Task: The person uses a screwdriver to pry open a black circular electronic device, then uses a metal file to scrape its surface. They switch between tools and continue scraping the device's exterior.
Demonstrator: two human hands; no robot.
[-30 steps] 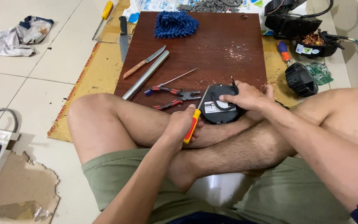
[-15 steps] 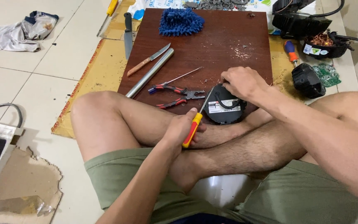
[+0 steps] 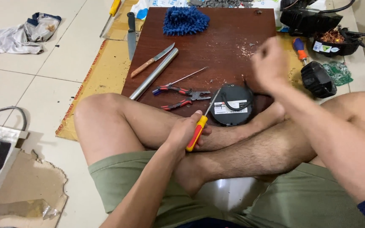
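A person sits cross-legged at the near edge of a dark brown wooden board (image 3: 216, 46). The left hand (image 3: 186, 133) is closed around a screwdriver (image 3: 197, 131) with a glossy red and yellow handle, its thin metal shaft touching a round black disc-shaped device (image 3: 232, 105). The right hand (image 3: 270, 63), blurred, hovers loosely curled and empty above it. Red-handled pliers (image 3: 180, 96) lie beside.

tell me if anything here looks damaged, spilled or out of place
Yes. Pale crumbs lie scattered on the brown board. A green circuit board lies bare on the floor beside a black housing, and the cardboard at lower left has a torn edge.
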